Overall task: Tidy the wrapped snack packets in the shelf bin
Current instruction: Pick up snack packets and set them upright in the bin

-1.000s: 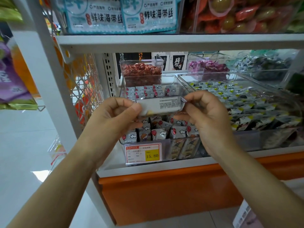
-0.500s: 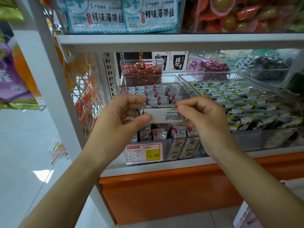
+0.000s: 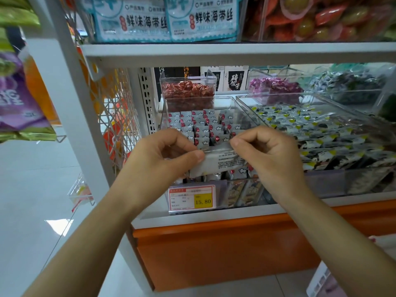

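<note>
Above the near end of the clear plastic shelf bin (image 3: 227, 99), in the head view, the left hand (image 3: 165, 155) and right hand (image 3: 267, 155) each pinch one end of a flat silver-white wrapped snack packet (image 3: 220, 161). Farther back, small grey-and-red packets (image 3: 199, 123) stand in rows. This looks like the placing step. Next, the held packet needs turning upright and slotting into a near row.

Two hands (image 3: 165, 156) (image 3: 272, 156), one held packet (image 3: 218, 162), one price tag (image 3: 191, 199)
</note>
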`<state>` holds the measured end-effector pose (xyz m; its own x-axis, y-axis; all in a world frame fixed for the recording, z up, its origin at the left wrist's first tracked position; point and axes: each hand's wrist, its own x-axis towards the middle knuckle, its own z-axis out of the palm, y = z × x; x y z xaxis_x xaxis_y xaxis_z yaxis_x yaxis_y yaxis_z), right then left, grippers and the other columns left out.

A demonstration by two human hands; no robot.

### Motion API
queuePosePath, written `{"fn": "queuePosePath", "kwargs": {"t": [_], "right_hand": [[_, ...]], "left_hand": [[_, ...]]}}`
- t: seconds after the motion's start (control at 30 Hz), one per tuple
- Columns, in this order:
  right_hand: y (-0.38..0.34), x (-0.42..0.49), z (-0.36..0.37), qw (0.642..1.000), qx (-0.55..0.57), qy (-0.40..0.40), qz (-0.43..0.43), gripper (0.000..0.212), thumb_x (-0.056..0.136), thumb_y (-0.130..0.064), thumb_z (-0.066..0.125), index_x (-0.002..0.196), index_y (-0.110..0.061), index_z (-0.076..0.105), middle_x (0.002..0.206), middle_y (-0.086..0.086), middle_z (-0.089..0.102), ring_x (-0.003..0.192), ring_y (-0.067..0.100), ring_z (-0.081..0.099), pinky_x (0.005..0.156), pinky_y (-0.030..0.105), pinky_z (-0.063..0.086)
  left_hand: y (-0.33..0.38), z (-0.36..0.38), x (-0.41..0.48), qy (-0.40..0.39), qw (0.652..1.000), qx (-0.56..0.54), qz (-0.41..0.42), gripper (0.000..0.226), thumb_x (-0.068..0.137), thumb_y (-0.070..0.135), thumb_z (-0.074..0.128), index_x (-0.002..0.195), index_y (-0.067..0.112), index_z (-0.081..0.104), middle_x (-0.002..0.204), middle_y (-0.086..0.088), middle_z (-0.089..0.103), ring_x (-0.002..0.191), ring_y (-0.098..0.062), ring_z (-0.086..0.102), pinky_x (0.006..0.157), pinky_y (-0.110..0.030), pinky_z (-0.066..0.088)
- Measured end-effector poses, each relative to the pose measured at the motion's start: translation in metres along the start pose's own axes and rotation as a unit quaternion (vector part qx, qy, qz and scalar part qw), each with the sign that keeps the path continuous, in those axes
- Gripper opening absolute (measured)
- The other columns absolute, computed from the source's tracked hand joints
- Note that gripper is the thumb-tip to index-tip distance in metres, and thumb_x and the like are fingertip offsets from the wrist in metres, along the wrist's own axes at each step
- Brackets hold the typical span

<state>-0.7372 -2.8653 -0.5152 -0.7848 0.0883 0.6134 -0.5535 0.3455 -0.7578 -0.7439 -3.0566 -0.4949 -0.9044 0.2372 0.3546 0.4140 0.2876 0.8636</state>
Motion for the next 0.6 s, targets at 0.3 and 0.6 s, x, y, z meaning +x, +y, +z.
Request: {"fn": "queuePosePath", "kwargs": {"t": [0.3, 0.6], "right_hand": [[-0.002, -0.0013, 0.0006, 0.999, 0.009, -0.032, 0.005, 0.017, 0.084, -0.009, 0.066, 0.074, -0.022, 0.066, 0.078, 0.001, 0.068, 0.069, 0.015, 0.062, 0.064, 0.025, 0.053], [0.0007, 0.0, 0.0019, 0.999, 0.033, -0.009, 0.023, 0.019, 0.084, -0.01, 0.066, 0.072, -0.024, 0.066, 0.065, -0.018, 0.066, 0.062, -0.004, 0.059, 0.058, 0.01, 0.045]], "left_hand": [[-0.004, -0.006, 0.0019, 0.011, 0.998, 0.062, 0.014, 0.011, 0.079, 0.022, 0.067, 0.069, 0.019, 0.071, 0.069, 0.007, 0.069, 0.054, -0.004, 0.061, 0.049, -0.007, 0.044], [-0.0032, -0.0028, 0.0026, 0.003, 0.993, 0.101, 0.064, 0.016, 0.086, 0.021, 0.06, 0.071, 0.027, 0.064, 0.07, 0.009, 0.065, 0.063, -0.004, 0.06, 0.055, -0.007, 0.044]]}}
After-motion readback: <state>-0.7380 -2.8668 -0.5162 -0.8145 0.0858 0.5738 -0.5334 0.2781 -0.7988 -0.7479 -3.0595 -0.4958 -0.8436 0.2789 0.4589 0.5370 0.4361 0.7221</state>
